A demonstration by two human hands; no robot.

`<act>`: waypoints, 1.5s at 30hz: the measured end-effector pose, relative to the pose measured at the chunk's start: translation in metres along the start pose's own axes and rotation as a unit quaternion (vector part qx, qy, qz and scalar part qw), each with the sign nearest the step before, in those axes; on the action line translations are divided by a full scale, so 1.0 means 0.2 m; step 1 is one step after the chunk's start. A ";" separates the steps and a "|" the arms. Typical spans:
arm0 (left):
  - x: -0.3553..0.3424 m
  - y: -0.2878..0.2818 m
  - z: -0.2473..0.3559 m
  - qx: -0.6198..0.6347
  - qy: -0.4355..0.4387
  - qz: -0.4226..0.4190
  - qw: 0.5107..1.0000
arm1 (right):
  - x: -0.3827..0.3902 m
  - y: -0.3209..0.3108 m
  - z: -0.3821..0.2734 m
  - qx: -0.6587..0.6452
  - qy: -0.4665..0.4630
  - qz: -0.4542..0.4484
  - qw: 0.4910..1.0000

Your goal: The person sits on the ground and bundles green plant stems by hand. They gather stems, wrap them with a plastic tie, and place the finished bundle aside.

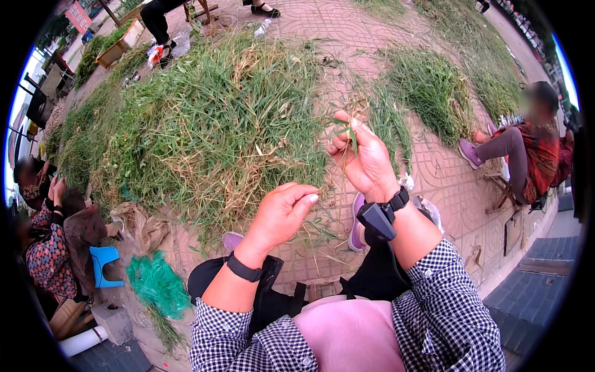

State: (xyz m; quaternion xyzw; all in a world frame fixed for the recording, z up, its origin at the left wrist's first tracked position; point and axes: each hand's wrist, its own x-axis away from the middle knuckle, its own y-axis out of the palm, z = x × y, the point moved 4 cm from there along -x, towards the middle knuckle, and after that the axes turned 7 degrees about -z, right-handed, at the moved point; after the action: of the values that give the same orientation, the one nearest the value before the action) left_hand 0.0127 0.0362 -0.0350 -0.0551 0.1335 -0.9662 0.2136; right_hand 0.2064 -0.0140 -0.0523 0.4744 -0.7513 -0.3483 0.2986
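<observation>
My right hand (pixel 362 158) is raised over the paving at the centre right, its fingers closed on a small sprig of grass (pixel 351 135) with green blades and thin pale stems. My left hand (pixel 286 211) is lower and to the left, closed in a pinch; what its fingertips hold, if anything, is too small to make out. Beyond both hands lies a big heap of cut green and straw-coloured grass (pixel 217 111). Loose strands lie on the pink paving (pixel 434 186) below my hands, near my purple shoes (pixel 358 217).
Smaller grass piles (pixel 427 93) lie to the right. A seated person (pixel 536 161) is at the right, others at the left (pixel 49 248) and a person's legs (pixel 158 25) at the top. A blue stool (pixel 104 266) and green plastic bag (pixel 155 282) are at lower left.
</observation>
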 end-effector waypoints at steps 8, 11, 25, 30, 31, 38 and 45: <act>0.02 -0.08 -0.03 -0.014 -0.040 0.043 0.998 | 0.01 0.03 -0.22 -0.113 -0.026 -0.140 0.983; 0.02 -0.05 -0.06 0.071 -0.070 0.032 0.994 | 0.05 0.08 -0.14 0.015 -0.043 0.065 0.997; 0.04 0.14 -0.27 0.079 -0.188 -0.118 0.972 | 0.05 0.11 -0.21 0.052 -0.119 -0.002 0.992; 0.18 -0.03 -0.84 -0.166 -0.250 0.011 0.954 | 0.07 0.13 -0.24 0.063 -0.112 -0.001 0.992; 0.21 -0.11 -0.87 -0.286 -0.258 0.082 0.919 | 0.07 0.13 -0.23 0.064 -0.103 0.006 0.993; 0.24 -0.31 -1.06 -0.508 -0.319 0.186 0.778 | 0.06 0.15 -0.18 0.084 -0.078 0.027 0.993; 0.28 -0.23 -1.26 -0.360 -0.449 0.073 0.814 | 0.08 0.15 -0.19 0.088 -0.064 0.020 0.994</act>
State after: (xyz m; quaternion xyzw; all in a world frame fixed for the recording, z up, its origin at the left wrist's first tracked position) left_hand -0.0979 0.1107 -0.2614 -0.5458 0.3651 -0.6985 0.2844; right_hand 0.2148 -0.0283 -0.0035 0.4604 -0.8060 -0.3047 0.2135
